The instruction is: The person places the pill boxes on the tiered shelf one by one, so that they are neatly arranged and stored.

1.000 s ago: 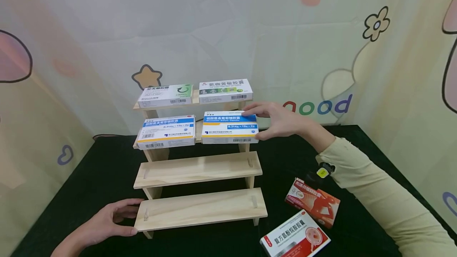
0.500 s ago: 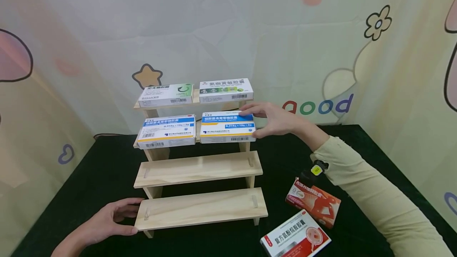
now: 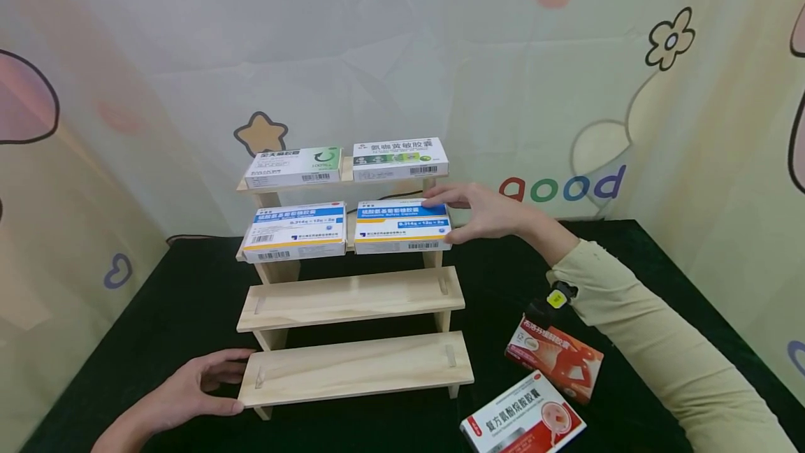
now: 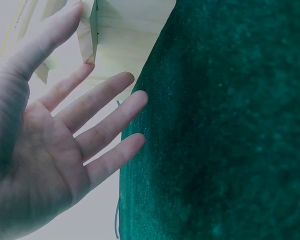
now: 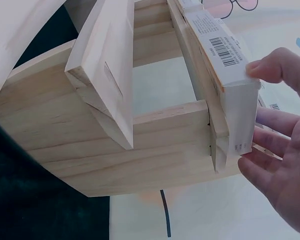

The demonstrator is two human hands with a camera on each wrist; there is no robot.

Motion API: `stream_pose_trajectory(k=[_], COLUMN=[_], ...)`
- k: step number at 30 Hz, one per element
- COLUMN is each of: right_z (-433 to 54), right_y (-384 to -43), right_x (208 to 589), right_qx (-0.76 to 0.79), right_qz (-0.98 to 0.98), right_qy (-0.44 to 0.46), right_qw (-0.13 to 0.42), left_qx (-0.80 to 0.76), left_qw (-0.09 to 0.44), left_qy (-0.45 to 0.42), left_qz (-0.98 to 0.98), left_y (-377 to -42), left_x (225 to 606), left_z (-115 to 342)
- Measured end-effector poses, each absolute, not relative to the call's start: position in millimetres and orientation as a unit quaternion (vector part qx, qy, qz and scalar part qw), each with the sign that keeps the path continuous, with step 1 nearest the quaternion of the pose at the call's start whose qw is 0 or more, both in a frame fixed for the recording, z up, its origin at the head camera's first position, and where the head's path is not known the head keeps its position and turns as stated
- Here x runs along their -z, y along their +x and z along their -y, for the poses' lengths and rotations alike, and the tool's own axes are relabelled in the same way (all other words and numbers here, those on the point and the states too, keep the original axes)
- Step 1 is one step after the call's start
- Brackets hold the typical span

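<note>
A four-step wooden display rack [image 3: 352, 369] stands on dark green cloth. My left hand [image 3: 179, 393] holds the left end of its lowest shelf, thumb at the front corner and index finger at the back; the other fingers stretch out free in the left wrist view. On the second shelf from the top, my right hand [image 3: 484, 212] grips the right end of a blue-and-white medicine box [image 3: 402, 229]. In the right wrist view the thumb lies on the barcoded side of this box [image 5: 240, 110], with fingers at its end. A matching medicine box [image 3: 294, 233] lies to its left.
Two green-and-white medicine boxes [image 3: 400, 159] lie on the top shelf. Right of the rack, a red-orange medicine box [image 3: 556, 358] and a red-and-white one [image 3: 522, 414] rest on the cloth [image 3: 189, 299]. A patterned curtain [image 3: 402, 54] hangs behind.
My right hand has shifted slightly left, sliding the blue-and-white box a little left along its shelf; it then stays put. My left hand keeps its place on the rack.
</note>
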State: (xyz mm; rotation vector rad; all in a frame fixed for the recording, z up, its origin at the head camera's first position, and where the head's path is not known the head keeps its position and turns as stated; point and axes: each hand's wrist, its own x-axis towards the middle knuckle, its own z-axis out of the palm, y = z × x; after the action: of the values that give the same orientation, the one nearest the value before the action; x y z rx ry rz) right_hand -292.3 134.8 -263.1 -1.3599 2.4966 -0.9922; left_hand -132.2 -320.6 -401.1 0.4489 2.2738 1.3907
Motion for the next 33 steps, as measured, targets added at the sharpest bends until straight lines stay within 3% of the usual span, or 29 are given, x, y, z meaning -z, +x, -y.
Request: stream_pose_trajectory(k=[17, 33], right_z=[-135.9, -136.5], right_y=[-297.3, -292.7], right_x=[263.6, 264.9], right_qx=[0.335, 0.345], right_qz=[-0.828, -0.836], right_qy=[-0.441, -0.424], right_qw=[0.084, 0.05], left_qx=[-0.509, -0.513], left_qw=[0.218, 0.221], left_qy=[0.168, 0.166], left_qz=[-0.816, -0.812], left_y=[-131.5, -131.7], left_x=[401.9, 401.8], left_z=[321.5, 321.9])
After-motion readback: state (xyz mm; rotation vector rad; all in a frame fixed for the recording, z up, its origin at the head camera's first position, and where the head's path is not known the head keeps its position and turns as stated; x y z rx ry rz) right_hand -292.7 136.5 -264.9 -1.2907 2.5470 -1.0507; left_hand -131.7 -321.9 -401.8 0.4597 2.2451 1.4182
